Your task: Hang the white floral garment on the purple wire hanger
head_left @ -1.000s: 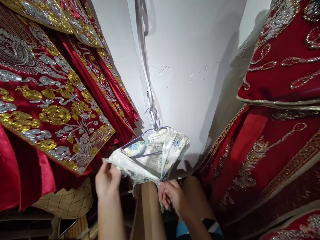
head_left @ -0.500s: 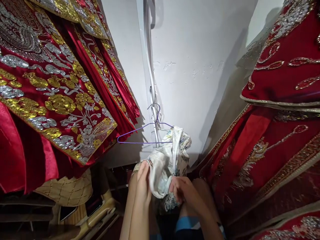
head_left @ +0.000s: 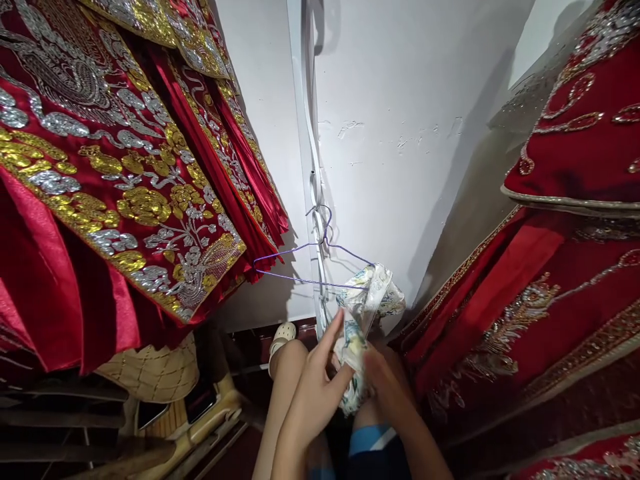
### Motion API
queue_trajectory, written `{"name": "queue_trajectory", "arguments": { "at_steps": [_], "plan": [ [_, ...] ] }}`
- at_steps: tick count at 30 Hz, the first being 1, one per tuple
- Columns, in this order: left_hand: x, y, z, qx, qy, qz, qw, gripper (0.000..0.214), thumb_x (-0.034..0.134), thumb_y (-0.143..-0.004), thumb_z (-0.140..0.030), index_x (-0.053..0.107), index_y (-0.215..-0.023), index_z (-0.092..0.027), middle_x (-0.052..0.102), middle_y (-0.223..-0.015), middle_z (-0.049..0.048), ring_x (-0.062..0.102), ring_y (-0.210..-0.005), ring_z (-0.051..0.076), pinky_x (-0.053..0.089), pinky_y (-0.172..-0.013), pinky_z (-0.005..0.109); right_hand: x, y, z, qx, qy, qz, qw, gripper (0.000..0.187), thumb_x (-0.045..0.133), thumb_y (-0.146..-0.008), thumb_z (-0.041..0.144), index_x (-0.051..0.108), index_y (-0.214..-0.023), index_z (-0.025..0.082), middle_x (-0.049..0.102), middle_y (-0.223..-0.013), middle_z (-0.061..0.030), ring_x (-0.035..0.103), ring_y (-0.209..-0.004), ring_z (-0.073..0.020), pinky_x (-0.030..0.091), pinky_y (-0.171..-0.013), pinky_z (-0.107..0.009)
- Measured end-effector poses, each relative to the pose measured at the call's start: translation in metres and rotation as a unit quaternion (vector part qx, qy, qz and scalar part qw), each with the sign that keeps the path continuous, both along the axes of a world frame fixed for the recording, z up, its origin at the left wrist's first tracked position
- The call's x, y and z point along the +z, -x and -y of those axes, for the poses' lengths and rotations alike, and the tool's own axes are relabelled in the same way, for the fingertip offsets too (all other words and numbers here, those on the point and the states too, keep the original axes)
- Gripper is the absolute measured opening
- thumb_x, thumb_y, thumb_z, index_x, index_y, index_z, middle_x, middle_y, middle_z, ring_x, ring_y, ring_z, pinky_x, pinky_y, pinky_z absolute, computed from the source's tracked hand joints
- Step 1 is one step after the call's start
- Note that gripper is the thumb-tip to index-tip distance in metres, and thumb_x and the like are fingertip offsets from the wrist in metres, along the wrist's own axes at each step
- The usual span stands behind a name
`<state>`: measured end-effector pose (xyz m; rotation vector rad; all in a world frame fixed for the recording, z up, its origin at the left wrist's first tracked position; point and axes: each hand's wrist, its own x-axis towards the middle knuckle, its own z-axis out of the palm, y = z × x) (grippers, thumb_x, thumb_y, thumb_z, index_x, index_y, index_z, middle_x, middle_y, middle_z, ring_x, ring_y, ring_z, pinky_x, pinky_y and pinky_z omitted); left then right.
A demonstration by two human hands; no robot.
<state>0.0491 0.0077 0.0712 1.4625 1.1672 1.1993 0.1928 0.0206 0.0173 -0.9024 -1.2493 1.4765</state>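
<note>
Floral garment [head_left: 356,337] hangs at lower centre of the frame from only the right-hand end of a purple hanger [head_left: 300,280]; the hanger's left end, tucked in the fabric a second ago, is now bare, leaving the piece apparently half off. The left hand [head_left: 323,380] parts thumb and forefinger against it; the right hand [head_left: 385,377], blurred, meets it opposite. Whether either grips, one cannot tell.

garment [head_left: 354,339]: white, blue-yellow floral | hanger [head_left: 350,251]: purple | leftmost costume [head_left: 145,205]: red, gold-silver
</note>
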Motion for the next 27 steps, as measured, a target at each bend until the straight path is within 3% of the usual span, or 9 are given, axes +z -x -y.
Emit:
{"name": "queue_trajectory", "arguments": {
  "at_steps": [4,8,11,14,17,21,23,25,27],
  "plan": [
    [-0.024,0.024,-0.006,-0.029,0.043,-0.011,0.999,0.077,0.073,-0.073,-0.015,0.050,-0.145,-0.029,0.049,-0.149,0.0074,0.045,-0.136,0.031,0.038,-0.111,0.039,0.008,-0.008,-0.002,0.043,-0.028,0.091,0.995,0.037,0.067,-0.082,0.054,0.068,-0.094,0.018,0.064,-0.084,-0.0050,0.056,-0.077,-0.0213,0.048,-0.070,-0.030],
    [-0.037,0.024,-0.013,-0.126,0.054,0.051,0.989,0.080,0.069,-0.074,-0.010,0.044,-0.148,-0.030,0.036,-0.158,0.0060,0.028,-0.147,0.029,0.030,-0.117,0.042,0.017,-0.024,-0.001,0.065,-0.048,0.131,0.988,0.034,0.062,-0.087,0.048,0.063,-0.077,0.016,0.053,-0.070,-0.0009,0.044,-0.065,-0.0144,0.038,-0.058,-0.024],
    [-0.036,0.007,-0.022,-0.180,-0.011,0.068,0.981,0.065,0.059,-0.073,-0.005,0.058,-0.134,-0.027,0.037,-0.157,0.0056,0.025,-0.149,0.028,0.021,-0.120,0.044,0.024,-0.037,0.001,0.084,-0.032,0.109,0.990,0.032,0.061,-0.088,0.046,0.064,-0.079,0.016,0.047,-0.067,0.0012,0.038,-0.062,-0.0123,0.033,-0.056,-0.024],
    [-0.036,-0.009,-0.032,-0.207,-0.061,0.009,0.977,0.057,0.055,-0.067,-0.002,0.068,-0.118,-0.023,0.050,-0.147,0.0084,0.031,-0.146,0.029,0.019,-0.120,0.045,0.033,-0.048,0.006,0.120,-0.005,0.048,0.992,0.034,0.071,-0.079,0.047,0.067,-0.095,0.017,0.050,-0.070,0.0006,0.042,-0.063,-0.0133,0.036,-0.059,-0.025],
    [-0.038,-0.013,-0.036,-0.265,-0.076,-0.066,0.959,0.039,0.065,-0.068,-0.010,0.074,-0.104,-0.023,0.065,-0.125,0.0090,0.046,-0.132,0.032,0.024,-0.117,0.045,0.045,-0.058,0.013,0.166,0.004,0.015,0.986,0.051,0.082,-0.065,0.039,0.065,-0.109,0.020,0.058,-0.086,-0.0031,0.051,-0.075,-0.0188,0.041,-0.068,-0.029],
    [-0.040,0.012,-0.026,-0.354,0.012,-0.042,0.934,0.015,0.070,-0.075,-0.032,0.072,-0.082,-0.018,0.066,-0.084,0.0054,0.061,-0.083,0.024,0.049,-0.083,0.034,0.062,-0.065,0.016,0.191,-0.016,0.100,0.976,0.032,0.074,-0.067,0.029,0.065,-0.097,0.019,0.058,-0.085,-0.0038,0.051,-0.075,-0.0194,0.041,-0.064,-0.027],
    [-0.034,0.035,-0.021,-0.298,0.037,-0.053,0.952,0.021,0.073,-0.074,-0.036,0.065,-0.078,-0.017,0.060,-0.077,0.0026,0.055,-0.074,0.019,0.046,-0.069,0.028,0.068,-0.064,0.009,0.163,-0.042,0.152,0.974,0.015,0.066,-0.070,0.023,0.062,-0.083,0.019,0.056,-0.077,-0.0019,0.049,-0.069,-0.0175,0.038,-0.059,-0.026],
    [-0.023,0.062,-0.018,-0.184,-0.002,-0.105,0.977,0.024,0.073,-0.075,-0.037,0.059,-0.079,-0.018,0.056,-0.078,0.0008,0.050,-0.075,0.017,0.042,-0.069,0.026,0.073,-0.060,-0.003,0.124,-0.080,0.196,0.969,0.008,0.059,-0.069,0.016,0.057,-0.075,0.020,0.053,-0.071,0.0004,0.047,-0.065,-0.0155,0.036,-0.056,-0.024],
    [-0.008,0.088,-0.020,-0.091,-0.049,-0.192,0.976,0.023,0.070,-0.079,-0.040,0.058,-0.084,-0.020,0.055,-0.078,0.0003,0.050,-0.077,0.018,0.040,-0.073,0.026,0.079,-0.057,-0.020,0.090,-0.132,0.233,0.959,0.010,0.054,-0.065,0.011,0.055,-0.072,0.020,0.052,-0.067,0.0016,0.047,-0.063,-0.0147,0.035,-0.055,-0.023]
  ]
}}
